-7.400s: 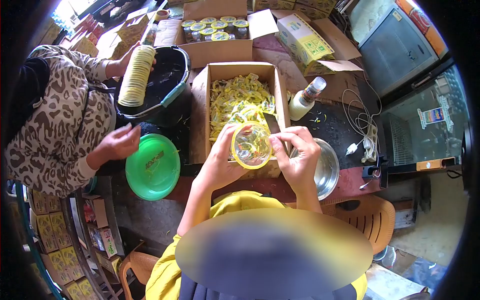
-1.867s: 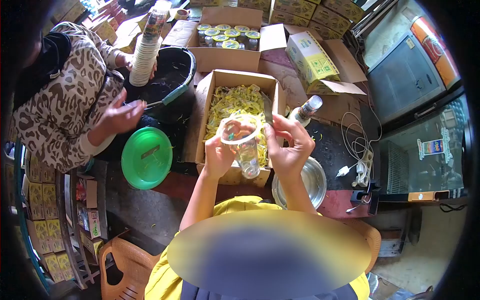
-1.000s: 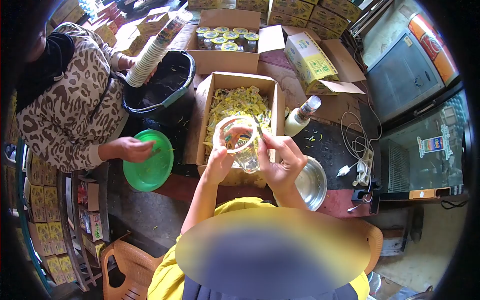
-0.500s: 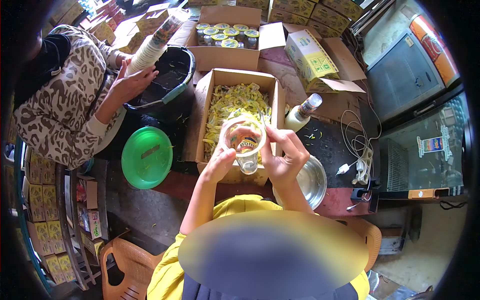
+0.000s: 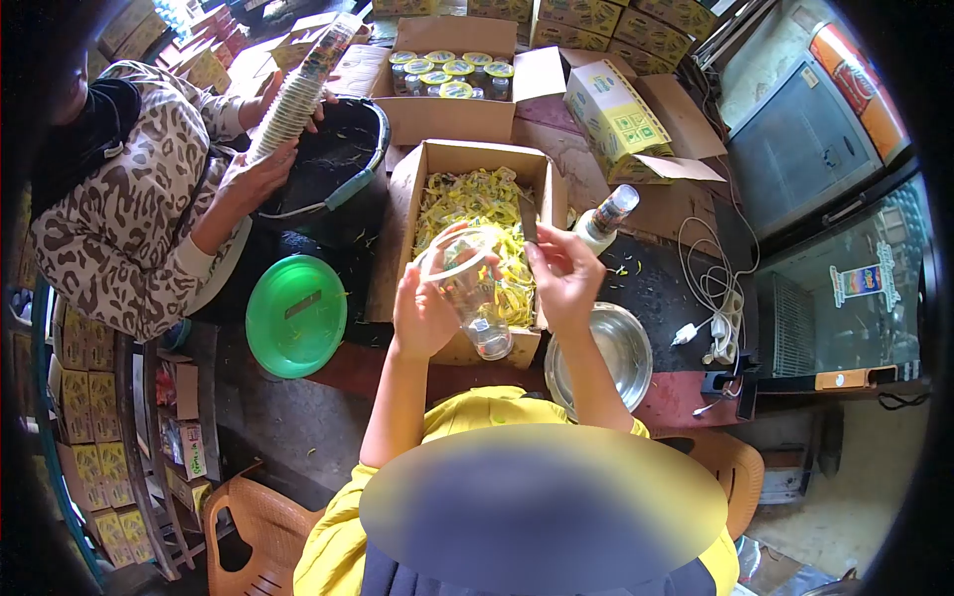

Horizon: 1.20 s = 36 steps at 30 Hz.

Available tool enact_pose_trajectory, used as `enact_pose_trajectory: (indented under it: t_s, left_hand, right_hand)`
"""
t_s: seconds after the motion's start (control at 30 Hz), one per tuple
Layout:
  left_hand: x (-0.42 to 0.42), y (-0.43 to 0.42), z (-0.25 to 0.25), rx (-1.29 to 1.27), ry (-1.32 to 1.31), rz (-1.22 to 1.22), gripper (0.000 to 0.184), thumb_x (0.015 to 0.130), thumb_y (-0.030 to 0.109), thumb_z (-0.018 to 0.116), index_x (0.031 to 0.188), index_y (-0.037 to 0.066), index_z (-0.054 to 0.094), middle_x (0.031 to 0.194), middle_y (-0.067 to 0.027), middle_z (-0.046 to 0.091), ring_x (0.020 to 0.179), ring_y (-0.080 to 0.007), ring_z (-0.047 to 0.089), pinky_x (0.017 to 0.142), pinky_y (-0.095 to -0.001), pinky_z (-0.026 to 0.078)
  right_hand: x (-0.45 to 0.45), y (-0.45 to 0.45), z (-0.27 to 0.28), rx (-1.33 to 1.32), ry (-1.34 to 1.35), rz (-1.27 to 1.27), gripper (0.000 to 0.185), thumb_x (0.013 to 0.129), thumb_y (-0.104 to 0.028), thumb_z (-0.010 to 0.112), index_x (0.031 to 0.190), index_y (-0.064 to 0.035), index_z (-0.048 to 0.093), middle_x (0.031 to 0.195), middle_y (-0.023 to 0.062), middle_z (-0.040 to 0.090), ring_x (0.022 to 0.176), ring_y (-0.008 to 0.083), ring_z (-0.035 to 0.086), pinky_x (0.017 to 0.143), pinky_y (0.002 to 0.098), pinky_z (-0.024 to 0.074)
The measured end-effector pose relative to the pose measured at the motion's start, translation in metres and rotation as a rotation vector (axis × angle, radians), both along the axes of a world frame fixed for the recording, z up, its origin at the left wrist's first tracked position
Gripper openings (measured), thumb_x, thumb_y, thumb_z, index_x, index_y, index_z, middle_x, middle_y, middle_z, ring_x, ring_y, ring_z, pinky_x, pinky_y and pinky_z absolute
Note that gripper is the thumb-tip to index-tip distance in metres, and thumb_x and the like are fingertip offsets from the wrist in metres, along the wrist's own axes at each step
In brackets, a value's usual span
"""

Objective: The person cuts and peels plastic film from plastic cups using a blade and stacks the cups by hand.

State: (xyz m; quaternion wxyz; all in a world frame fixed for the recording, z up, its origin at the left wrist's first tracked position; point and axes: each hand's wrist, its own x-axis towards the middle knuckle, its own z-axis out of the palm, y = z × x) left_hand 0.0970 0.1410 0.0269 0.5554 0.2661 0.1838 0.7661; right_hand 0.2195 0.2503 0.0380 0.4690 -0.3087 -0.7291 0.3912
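My left hand point(image 5: 425, 316) is closed around a clear plastic cup point(image 5: 485, 328), holding it tilted by its side, with the wide mouth up and to the left. To the right of the cup, my right hand point(image 5: 566, 276) grips a knife point(image 5: 529, 219), its narrow blade pointing away from me. The handle is hidden in the fingers. Both hands are above the near part of an open cardboard box point(image 5: 399, 253), which is filled with yellow and clear plastic scraps point(image 5: 477, 199).
A stack of cups point(image 5: 608, 213) and a steel bowl point(image 5: 628, 363) are at right. At left are a green basin point(image 5: 268, 333), a black bucket point(image 5: 373, 169) and a co-worker point(image 5: 129, 209) holding long stacked cups point(image 5: 298, 104). Lidded cups fill a back box point(image 5: 437, 117). Cables point(image 5: 730, 268) lie at far right.
My right hand has come away from the cup, and the knife blade shows more clearly. The cup has tipped, its base swinging right. The co-worker's cup stack has shifted and stretched out.
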Motion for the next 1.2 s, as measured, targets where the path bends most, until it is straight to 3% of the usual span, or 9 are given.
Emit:
enact_pose_trajectory:
  t_s: [0.07,0.13,0.3,0.4,0.43,0.57,0.67,0.7,1.2]
  left_hand:
    - [-0.002,-0.001,0.002,0.040,-0.045,-0.025,0.078,0.082,0.060,0.035,0.134,0.005,0.021,0.114,-0.0197,0.045,0.100,-0.0266,0.047,0.082,-0.0427,0.043]
    - [-0.005,-0.004,0.000,0.029,-0.002,-0.014,0.077,0.082,0.061,0.035,0.135,0.006,0.021,0.116,-0.0190,0.044,0.102,-0.0266,0.046,0.083,-0.0429,0.043]
    - [-0.006,-0.005,0.000,0.018,0.145,0.093,0.076,0.082,0.058,0.039,0.135,0.007,0.019,0.120,-0.0183,0.041,0.106,-0.0269,0.045,0.087,-0.0422,0.041]
    - [-0.003,-0.005,0.005,0.016,0.180,0.135,0.079,0.080,0.056,0.045,0.136,0.007,0.019,0.121,-0.0183,0.041,0.109,-0.0274,0.044,0.089,-0.0416,0.040]
    - [-0.002,-0.006,0.006,0.008,0.199,0.144,0.080,0.079,0.055,0.047,0.136,0.007,0.018,0.121,-0.0181,0.041,0.110,-0.0275,0.044,0.089,-0.0416,0.040]
    - [-0.001,-0.008,0.009,0.016,0.223,0.158,0.082,0.076,0.048,0.057,0.135,0.007,0.017,0.121,-0.0166,0.041,0.113,-0.0261,0.042,0.092,-0.0410,0.038]
    - [0.002,-0.008,0.013,0.042,0.225,0.186,0.083,0.074,0.041,0.063,0.134,0.008,0.016,0.120,-0.0160,0.042,0.114,-0.0249,0.041,0.093,-0.0396,0.037]
    - [0.003,-0.008,0.015,0.049,0.229,0.202,0.084,0.073,0.039,0.065,0.133,0.008,0.015,0.120,-0.0160,0.042,0.115,-0.0247,0.041,0.093,-0.0391,0.036]
    - [0.008,-0.010,0.025,0.066,0.404,0.321,0.086,0.069,0.012,0.069,0.128,0.013,0.008,0.121,-0.0156,0.039,0.115,-0.0244,0.039,0.098,-0.0374,0.033]
  right_hand:
    - [-0.001,0.013,-0.024,-0.058,-0.274,0.070,0.026,0.067,0.004,0.062,0.091,-0.0045,0.065,0.108,0.0209,0.055,0.074,0.0234,0.065,0.069,0.0282,0.0510]
    - [0.003,0.017,-0.053,0.108,-0.522,0.098,0.036,0.065,0.006,0.057,0.098,-0.0056,0.064,0.129,0.0268,0.035,0.103,0.0361,0.052,0.086,0.0375,0.0447]
    - [-0.001,0.010,-0.030,0.056,-0.295,0.061,0.054,0.066,0.010,0.059,0.118,-0.0009,0.049,0.126,0.0239,0.040,0.064,0.0151,0.062,0.058,0.0241,0.0505]
    - [-0.001,0.002,-0.005,0.012,-0.059,0.018,0.061,0.067,0.006,0.064,0.123,-0.0077,0.046,0.121,0.0205,0.046,0.065,0.0162,0.062,0.063,0.0265,0.0528]
    - [0.001,-0.002,0.003,-0.012,-0.030,-0.005,0.058,0.068,0.006,0.065,0.121,-0.0063,0.047,0.105,0.0170,0.057,0.068,0.0159,0.063,0.063,0.0273,0.0533]
    - [0.005,-0.024,0.031,0.006,0.193,-0.025,0.049,0.069,0.004,0.066,0.115,-0.0049,0.052,0.076,0.0104,0.064,0.072,0.0164,0.064,0.066,0.0254,0.0525]
    - [0.010,-0.037,0.035,0.184,0.126,-0.017,0.037,0.068,0.006,0.068,0.103,-0.0018,0.059,0.079,0.0077,0.061,0.070,0.0109,0.059,0.063,0.0221,0.0497]
    - [0.010,-0.041,0.039,0.239,0.121,-0.048,0.024,0.066,0.005,0.067,0.089,-0.0028,0.065,0.078,0.0105,0.064,0.069,0.0159,0.064,0.063,0.0249,0.0505]
    - [0.006,-0.052,0.044,0.403,0.157,-0.085,0.026,0.063,0.008,0.067,0.087,-0.0032,0.066,0.069,0.0071,0.060,0.060,0.0146,0.059,0.057,0.0241,0.0482]
